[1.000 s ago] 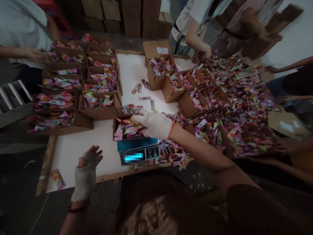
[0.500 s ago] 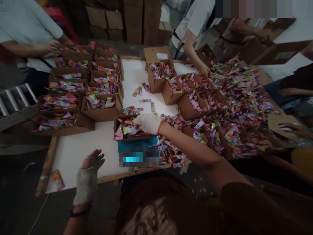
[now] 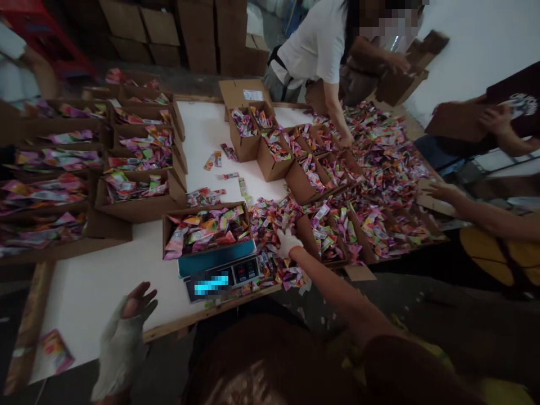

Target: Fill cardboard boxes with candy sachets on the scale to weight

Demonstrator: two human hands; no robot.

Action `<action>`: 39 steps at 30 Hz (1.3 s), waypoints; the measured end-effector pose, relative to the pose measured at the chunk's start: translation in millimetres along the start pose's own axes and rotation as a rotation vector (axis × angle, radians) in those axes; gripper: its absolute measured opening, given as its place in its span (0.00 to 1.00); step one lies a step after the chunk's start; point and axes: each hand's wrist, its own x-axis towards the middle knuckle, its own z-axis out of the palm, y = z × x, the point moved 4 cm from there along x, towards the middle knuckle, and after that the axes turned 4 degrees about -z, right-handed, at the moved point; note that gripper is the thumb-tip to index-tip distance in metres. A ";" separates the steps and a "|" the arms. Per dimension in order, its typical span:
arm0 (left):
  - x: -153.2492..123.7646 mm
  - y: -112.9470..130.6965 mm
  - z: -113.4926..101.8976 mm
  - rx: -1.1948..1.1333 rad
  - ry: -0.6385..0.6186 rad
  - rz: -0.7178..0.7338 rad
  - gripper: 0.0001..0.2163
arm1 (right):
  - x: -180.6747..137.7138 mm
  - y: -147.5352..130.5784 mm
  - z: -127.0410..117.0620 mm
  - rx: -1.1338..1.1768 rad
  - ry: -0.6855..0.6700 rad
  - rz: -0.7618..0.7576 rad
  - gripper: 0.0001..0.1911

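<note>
My right hand (image 3: 289, 243), in a white glove with an orange cuff edge, reaches down onto a heap of small colourful sachets (image 3: 270, 219). Its fingers look spread, touching the sachets. Left of it, a cardboard box (image 3: 167, 233) filled with similar sachets rests on the teal platform of a digital scale (image 3: 246, 273), whose display glows blue. My left hand (image 3: 126, 326) wears a white glove with bare fingertips. It hovers near the table's front edge, fingers loosely apart and holding nothing. A larger pink and orange packet (image 3: 57, 351) lies on the table to its left.
Filled boxes (image 3: 135, 205) stand in rows at the left. More boxes (image 3: 274, 166) stand across the middle and right, beside a large heap of sachets (image 3: 383, 140). A co-worker's hand (image 3: 346, 139) reaches into that heap. Other people hold cardboard at the right.
My right hand has left the box on the scale and moved right to the loose sachets. The view has shifted right. At the far right, a person now holds up a piece of cardboard.
</note>
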 end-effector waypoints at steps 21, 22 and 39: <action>-7.7 14.2 25.6 0.056 -0.019 0.094 0.32 | -53.5 -253.8 -100.9 -0.485 0.103 -1.004 0.17; -8.4 11.2 22.2 0.058 -0.015 0.087 0.31 | -47.9 -251.7 -98.4 -0.443 0.064 -1.015 0.19; -23.4 6.3 1.6 0.117 0.054 0.020 0.31 | 30.4 -16.0 14.5 -0.066 0.011 -0.313 0.25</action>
